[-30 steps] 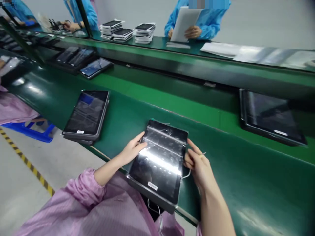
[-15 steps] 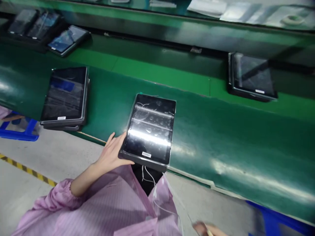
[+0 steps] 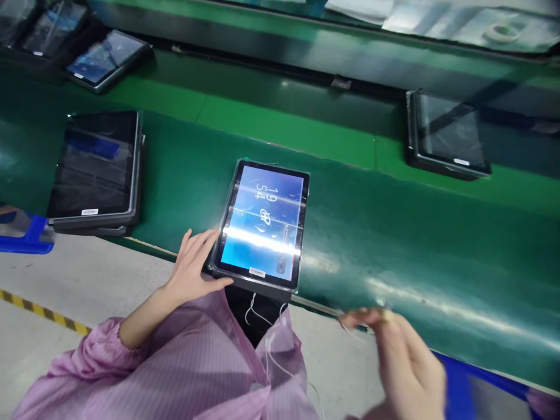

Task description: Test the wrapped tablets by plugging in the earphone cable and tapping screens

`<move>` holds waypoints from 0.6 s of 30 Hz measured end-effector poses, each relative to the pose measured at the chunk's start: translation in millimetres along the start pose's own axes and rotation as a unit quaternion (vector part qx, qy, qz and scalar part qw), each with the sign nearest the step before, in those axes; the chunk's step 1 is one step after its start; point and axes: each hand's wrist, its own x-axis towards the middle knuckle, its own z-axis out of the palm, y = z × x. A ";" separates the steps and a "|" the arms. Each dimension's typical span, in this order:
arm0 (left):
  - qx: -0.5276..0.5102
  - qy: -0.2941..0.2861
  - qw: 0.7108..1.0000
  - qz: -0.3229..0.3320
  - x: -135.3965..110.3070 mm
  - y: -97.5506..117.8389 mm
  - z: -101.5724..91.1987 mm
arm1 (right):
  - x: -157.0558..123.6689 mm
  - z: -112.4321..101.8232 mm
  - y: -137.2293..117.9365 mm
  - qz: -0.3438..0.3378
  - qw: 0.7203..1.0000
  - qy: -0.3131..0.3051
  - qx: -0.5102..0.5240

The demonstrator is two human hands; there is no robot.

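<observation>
In front of me a tablet (image 3: 262,221) lies on a dark slab-like layer at the bench's near edge. Its screen is lit blue with clock digits, and bright light bands reflect across it. My left hand (image 3: 190,268) grips the near left corner, thumb along the front edge and fingers against the left side. To the right, my right hand (image 3: 398,350) is raised and blurred, its fingers pinched together. A thin white strand shows by those fingertips, but what they hold is unclear. Thin white cords (image 3: 280,364) hang down my pink striped garment (image 3: 175,379).
Left of the tablet, a stack of dark tablets (image 3: 96,166) lies on the green bench (image 3: 350,221). More tablets lie farther back at left (image 3: 107,58) and right (image 3: 455,131). Blue stools (image 3: 466,388) stand below the near edge. Papers and a tape roll (image 3: 503,32) rest on the shelf.
The tablet's screen has gone from dark to lit. My right hand has risen from the bottom edge toward the bench. My left hand stays at the tablet's corner; the view has shifted slightly.
</observation>
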 end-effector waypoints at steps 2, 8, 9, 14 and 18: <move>0.023 0.001 1.000 -0.013 10.7 2.9 -0.8 | 20.1 23.9 -0.8 -0.025 0.999 -0.023 0.007; 0.068 -0.056 0.994 0.058 47.2 44.7 3.6 | 33.1 43.4 7.8 -0.015 0.999 -0.010 0.047; 0.052 -0.082 0.990 0.099 50.4 55.4 4.4 | 31.0 41.3 9.2 -0.006 0.999 -0.001 0.044; -0.043 -0.108 0.947 0.298 56.7 81.4 1.2 | 28.4 38.9 8.4 0.040 0.996 0.024 0.070; -0.048 -0.025 0.977 0.205 59.6 53.4 -7.8 | 39.1 45.4 5.8 0.056 0.993 0.015 0.104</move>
